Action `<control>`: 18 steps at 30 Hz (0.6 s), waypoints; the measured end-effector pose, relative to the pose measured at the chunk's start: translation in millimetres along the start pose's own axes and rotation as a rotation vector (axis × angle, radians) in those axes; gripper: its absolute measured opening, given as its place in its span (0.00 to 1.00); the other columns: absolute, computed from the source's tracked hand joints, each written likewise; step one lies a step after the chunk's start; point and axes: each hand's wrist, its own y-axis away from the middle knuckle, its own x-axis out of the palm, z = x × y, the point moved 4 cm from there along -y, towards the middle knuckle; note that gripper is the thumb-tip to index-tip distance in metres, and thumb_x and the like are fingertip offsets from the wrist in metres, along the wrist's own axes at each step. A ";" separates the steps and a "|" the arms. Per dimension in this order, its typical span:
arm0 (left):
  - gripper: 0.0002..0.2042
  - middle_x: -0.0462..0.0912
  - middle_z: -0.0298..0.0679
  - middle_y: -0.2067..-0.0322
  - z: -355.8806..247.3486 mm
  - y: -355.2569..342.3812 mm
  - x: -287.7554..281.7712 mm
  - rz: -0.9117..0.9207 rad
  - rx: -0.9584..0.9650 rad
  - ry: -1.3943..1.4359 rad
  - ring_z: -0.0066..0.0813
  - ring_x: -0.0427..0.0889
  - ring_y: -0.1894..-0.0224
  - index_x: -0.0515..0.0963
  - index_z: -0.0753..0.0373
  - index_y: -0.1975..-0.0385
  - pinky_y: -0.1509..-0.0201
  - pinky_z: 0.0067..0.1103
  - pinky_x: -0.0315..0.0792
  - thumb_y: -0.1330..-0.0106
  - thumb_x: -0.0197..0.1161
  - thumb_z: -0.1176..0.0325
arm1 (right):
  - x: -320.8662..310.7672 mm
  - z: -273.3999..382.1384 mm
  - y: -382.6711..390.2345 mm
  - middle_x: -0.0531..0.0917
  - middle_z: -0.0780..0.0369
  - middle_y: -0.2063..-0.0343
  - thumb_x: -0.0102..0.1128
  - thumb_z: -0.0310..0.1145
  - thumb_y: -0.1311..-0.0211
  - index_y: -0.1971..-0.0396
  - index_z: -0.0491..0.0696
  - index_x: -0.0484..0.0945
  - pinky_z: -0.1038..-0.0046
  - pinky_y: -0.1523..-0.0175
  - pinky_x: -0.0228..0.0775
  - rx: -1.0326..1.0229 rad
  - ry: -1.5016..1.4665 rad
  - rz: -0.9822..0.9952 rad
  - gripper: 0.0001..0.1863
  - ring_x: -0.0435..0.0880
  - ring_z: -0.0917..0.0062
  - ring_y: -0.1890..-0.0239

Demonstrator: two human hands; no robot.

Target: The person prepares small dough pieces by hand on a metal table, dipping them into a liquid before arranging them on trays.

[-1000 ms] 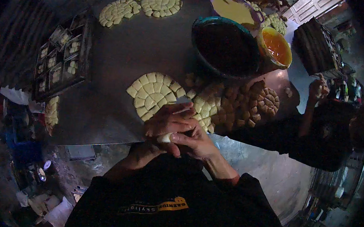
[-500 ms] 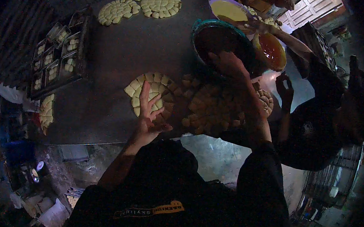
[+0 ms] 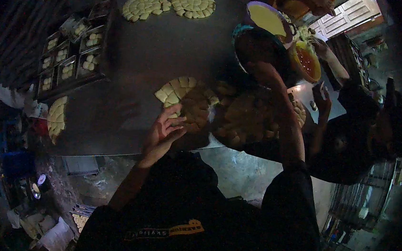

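Dough round (image 3: 178,89): lay near-centre; likely soft, light, easily dented, best pinched by one piece's sides.
Left hand (image 3: 163,132): loosely spread at its near edge, seemingly unloaded.
Right hand (image 3: 264,73): was over the teal-rimmed basin (image 3: 241,29); grip couldn't be told.

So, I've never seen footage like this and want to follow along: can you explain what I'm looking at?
There's no machine here: these are a person's bare hands. A wide fisheye camera on their head looks down, so straight edges bend near the rim.

On the table lie circles of dough pieces, two at the far edge and one in front of the person. Tins of dough stand at the left. Toward the right are a teal-rimmed tub, a purple bowl and a yellow tub.

The left hand is partly open by the near circle, with nothing visible in it. The right hand is at the teal-rimmed tub, too dark to tell if it holds anything.
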 end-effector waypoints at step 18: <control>0.12 0.79 0.36 0.52 -21.5 28.6 -111.7 -0.337 0.189 -0.114 0.25 0.79 0.51 0.74 0.64 0.47 0.45 0.20 0.71 0.27 0.55 0.68 | 38.4 336.2 121.2 0.82 0.50 0.54 0.55 0.29 0.34 0.52 0.41 0.78 0.64 0.45 0.71 -0.425 -0.733 -0.206 0.14 0.79 0.59 0.50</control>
